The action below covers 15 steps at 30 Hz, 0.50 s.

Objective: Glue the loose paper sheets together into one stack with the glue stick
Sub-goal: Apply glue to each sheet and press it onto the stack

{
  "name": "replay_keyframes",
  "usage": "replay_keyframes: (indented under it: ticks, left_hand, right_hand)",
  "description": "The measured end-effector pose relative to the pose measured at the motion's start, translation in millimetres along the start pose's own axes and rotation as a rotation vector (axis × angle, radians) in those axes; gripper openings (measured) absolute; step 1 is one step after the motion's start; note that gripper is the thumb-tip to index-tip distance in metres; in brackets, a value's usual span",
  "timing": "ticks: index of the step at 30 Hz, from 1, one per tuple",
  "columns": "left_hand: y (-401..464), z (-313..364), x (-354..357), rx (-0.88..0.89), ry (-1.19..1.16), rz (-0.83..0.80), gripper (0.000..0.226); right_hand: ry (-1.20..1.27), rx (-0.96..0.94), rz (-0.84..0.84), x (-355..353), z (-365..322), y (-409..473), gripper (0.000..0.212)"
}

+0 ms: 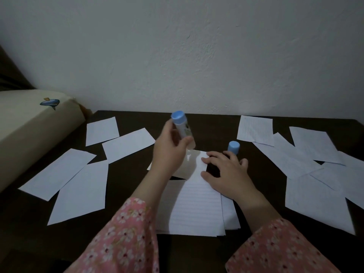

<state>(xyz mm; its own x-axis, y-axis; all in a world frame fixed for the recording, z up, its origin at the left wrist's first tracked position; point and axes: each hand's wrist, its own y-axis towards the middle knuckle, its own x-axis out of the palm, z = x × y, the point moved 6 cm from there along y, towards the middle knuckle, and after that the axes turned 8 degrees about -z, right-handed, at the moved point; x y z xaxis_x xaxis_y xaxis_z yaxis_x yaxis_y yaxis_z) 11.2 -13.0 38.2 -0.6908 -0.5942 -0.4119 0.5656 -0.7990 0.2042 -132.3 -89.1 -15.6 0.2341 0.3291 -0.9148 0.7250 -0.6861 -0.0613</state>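
glue stick: gripped in our left hand, blue end up, tilted, working end down at the stack's far edge
stack: lined sheets, table centre, pinned by our right hand, fingers spread flat
step: we judge gluing the top sheet
next: lay a loose sheet squarely on top, press down
cap: stands just behind right hand

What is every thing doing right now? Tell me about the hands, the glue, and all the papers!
Left hand: grips the glue stick.
Glue stick: lifted, tilted, blue end up.
Right hand: fingers spread, presses the stack.
Stack: flat, lined sheet on top.
Blue cap: standing on the table behind the right hand.
Loose sheets: flat, scattered left and right.
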Motion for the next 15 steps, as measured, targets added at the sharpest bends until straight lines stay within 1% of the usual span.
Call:
replay_keyframes:
  ticks: [3,7,11,15]
  left_hand:
    - [0.6,-2.4,15.8,0.009,0.115,-0.049,0.059]
    - [3.1,-5.1,22.8,-0.021,0.103,-0.069,0.059]
    - [6.7,-3.9,26.2,-0.004,0.119,-0.081,0.056]
    - [7.4,-5.6,31.6,-0.008,0.114,-0.108,0.058]
  right_hand:
    - [-0.009,-0.013,-0.031,0.9,0.4,0.1,0.041]
    - [0.001,-0.031,-0.054,3.0,1.7,0.2,0.039]
    - [0.016,-0.046,-0.062,3.1,2.2,-1.1,0.038]
    - [0.009,-0.045,-0.053,3.3,1.5,-1.1,0.037]
